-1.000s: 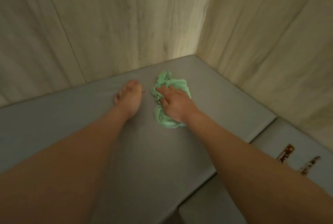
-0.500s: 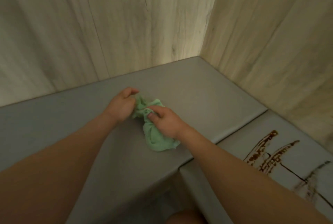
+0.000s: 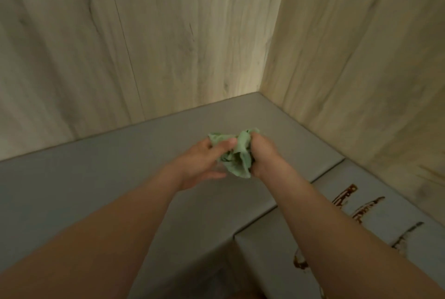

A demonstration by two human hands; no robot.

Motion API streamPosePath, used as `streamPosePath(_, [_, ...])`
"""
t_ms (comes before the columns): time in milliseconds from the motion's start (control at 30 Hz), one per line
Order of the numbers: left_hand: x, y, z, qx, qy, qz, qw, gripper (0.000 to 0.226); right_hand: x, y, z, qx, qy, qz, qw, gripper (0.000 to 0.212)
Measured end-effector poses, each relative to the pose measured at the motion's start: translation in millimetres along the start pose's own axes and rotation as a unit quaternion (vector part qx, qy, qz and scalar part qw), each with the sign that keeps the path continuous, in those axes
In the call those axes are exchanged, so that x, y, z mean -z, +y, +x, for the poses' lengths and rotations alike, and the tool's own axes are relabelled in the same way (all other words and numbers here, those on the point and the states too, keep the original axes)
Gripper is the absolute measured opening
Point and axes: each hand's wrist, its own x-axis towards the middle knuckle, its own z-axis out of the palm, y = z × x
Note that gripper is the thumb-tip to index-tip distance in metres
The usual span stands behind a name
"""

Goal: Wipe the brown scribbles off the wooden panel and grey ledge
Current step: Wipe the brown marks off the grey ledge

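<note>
Both hands bunch a green cloth (image 3: 234,158) in the air above the grey ledge (image 3: 96,185), near its back right corner. Left hand (image 3: 204,166) pinches one side between thumb and fingers; right hand (image 3: 262,156) is closed in a fist round the other.

Risk — the brown scribbles (image 3: 354,205) lie on the lower ledge section at the right edge, partly hidden under the right forearm, easy to miss. A tight wad may only smear them. Dark specks already show in the cloth's folds.

Scribbles: rust-brown streaks, uneven. None visible on the wooden panel (image 3: 168,46).

grey seam line (image 3: 327,171) btwn sections
</note>
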Motion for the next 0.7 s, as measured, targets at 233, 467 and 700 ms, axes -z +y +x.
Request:
streamPosePath(233, [-15, -15, 30, -0.026, 0.131, 0.168, 0.977, 0.030, 16, -1, -20, -0.059, -0.087, -0.079, 0.991, 0.062])
streamPosePath(467, [-76, 35, 43, 0.007, 0.063, -0.031, 0.998, 0.027, 76, -21, 12, 0.151, -0.013, -0.082, 0.985, 0.022])
streamPosePath(700, [-37, -13, 55, -0.027, 0.133, 0.437, 0.889, 0.038, 158, -15, 52, 0.113, 0.084, -0.652, 0.745, 0.065])
